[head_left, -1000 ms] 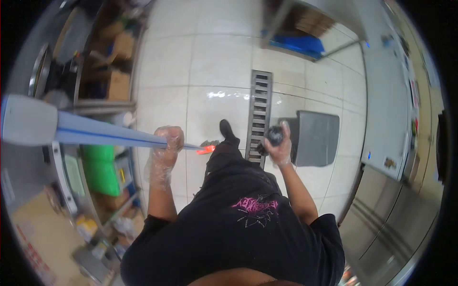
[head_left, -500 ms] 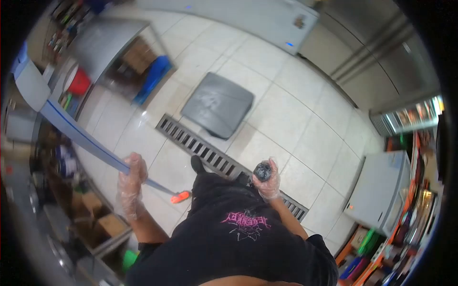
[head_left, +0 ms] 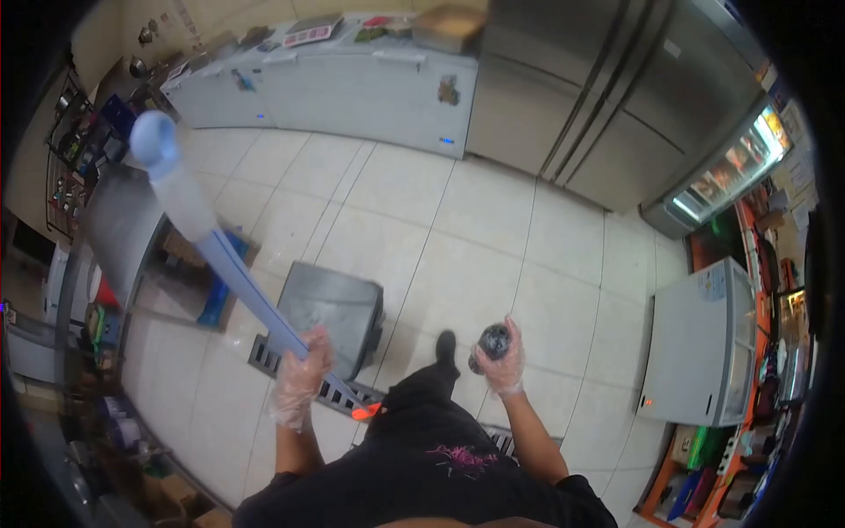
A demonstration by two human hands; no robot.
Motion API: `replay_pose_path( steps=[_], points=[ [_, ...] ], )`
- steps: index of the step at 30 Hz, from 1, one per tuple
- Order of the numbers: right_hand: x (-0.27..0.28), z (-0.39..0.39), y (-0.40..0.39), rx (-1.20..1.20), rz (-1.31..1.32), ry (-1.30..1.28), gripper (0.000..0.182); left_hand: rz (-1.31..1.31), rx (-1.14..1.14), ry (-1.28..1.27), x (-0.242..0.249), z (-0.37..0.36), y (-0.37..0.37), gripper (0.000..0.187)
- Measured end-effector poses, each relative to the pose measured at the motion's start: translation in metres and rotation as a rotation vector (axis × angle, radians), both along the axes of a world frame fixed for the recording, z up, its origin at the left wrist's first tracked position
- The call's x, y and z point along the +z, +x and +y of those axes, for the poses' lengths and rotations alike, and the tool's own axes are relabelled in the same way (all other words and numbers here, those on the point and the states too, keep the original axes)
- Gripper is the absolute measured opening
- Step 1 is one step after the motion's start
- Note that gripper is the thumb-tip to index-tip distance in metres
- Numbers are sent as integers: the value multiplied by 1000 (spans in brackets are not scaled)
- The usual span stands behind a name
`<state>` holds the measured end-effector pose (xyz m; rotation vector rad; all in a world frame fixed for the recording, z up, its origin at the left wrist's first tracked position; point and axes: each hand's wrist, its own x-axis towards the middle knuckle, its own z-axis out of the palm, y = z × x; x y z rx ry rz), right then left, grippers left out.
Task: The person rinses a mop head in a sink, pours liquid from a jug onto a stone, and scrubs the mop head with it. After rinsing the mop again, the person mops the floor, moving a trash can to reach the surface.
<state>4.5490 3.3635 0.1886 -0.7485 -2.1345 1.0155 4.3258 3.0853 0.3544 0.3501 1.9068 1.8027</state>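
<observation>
Gripping a long pale blue pole [head_left: 231, 264], the left hand [head_left: 302, 377], in a clear plastic glove, is clamped around it low in the frame, left of centre. The pole slants from a rounded blue end [head_left: 154, 141] at the upper left down to an orange tip [head_left: 365, 411] just below the hand, near the floor. The right hand [head_left: 502, 359], gloved the same way, is closed on a dark round object [head_left: 493, 340] at lower centre; what that object is cannot be told.

Between the two hands, one dark shoe [head_left: 446, 345] points up the frame, above a black shirt with a pink printed design [head_left: 471, 458] whose lettering is unreadable. Behind the left hand stands one grey lidded bin [head_left: 330, 312], right beside a metal floor drain grate [head_left: 264, 356] that runs toward the lower centre.

Above the hands, the pale tiled floor [head_left: 458, 229] lies open across the middle of the frame. It is edged by two white chest freezers [head_left: 352, 88] along the top, tall steel refrigerator doors [head_left: 598, 106] at the upper right, one more white freezer [head_left: 700, 343] on the right edge, and a steel worktop [head_left: 119, 224] at the left. Stickers on the freezers are too small to read.
</observation>
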Motion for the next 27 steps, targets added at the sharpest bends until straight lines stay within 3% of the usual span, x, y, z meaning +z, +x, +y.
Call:
replay_pose_path(
  steps=[2, 3, 6, 10, 16, 21, 27],
  points=[
    [2, 47, -19, -35, -30, 29, 86, -41, -10, -35, -15, 53, -31, 41],
    [12, 63, -37, -72, -80, -214, 85, -85, -9, -96, -19, 73, -60, 41],
    [9, 125, -38, -132, -108, -85, 82, 55, 22, 2, -31, 145, -94, 46],
    [-16, 200, -40, -245, -29, -241, 75, 96, 81, -10, -41, 220, -149, 49],
    [-23, 319, -97, -349, -75, -371, 75, 70, 174, 224, -42, 316, -224, 45],
    [-55, 473, -223, -93, -117, -168, 72, 198, 456, 291, -20, 415, -299, 52],
    [6, 585, -465, 300, -112, 13, 72, 271, 731, 284, 5, 458, -373, 47]
  ],
)
